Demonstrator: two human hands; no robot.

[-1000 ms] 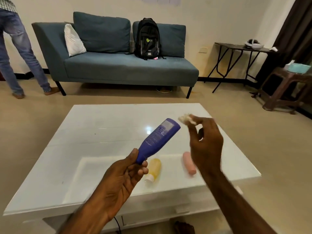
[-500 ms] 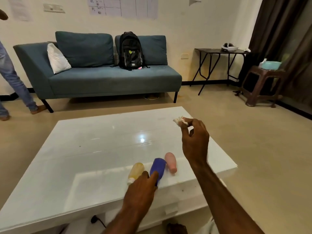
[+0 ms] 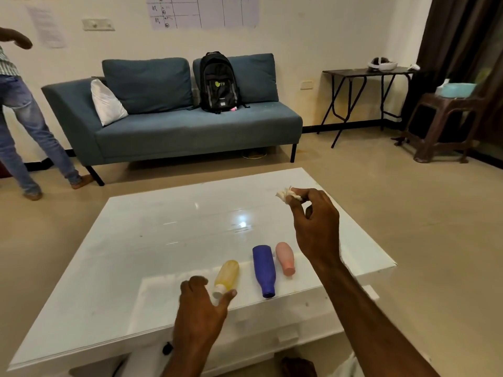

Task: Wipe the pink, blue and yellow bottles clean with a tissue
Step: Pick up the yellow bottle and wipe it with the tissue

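Three bottles lie side by side near the front edge of the white table [image 3: 152,240]: a yellow bottle [image 3: 227,274] with a white cap on the left, a blue bottle [image 3: 263,269] in the middle, a pink bottle [image 3: 285,257] on the right. My left hand [image 3: 202,303] is at the yellow bottle's cap, fingers spread, thumb touching the cap end, not closed around it. My right hand [image 3: 315,227] is raised above the table, pinching a crumpled white tissue [image 3: 285,194] between its fingertips.
Beyond the table stands a teal sofa [image 3: 174,131] with a black backpack [image 3: 219,83] and a white cushion. A person in jeans [image 3: 24,126] stands at the far left. A black folding table [image 3: 362,93] and a brown stool [image 3: 446,123] are at the right.
My left hand laid the blue bottle down between the yellow and pink ones, let go, and moved left to the yellow bottle's cap. My right hand still holds the tissue up.
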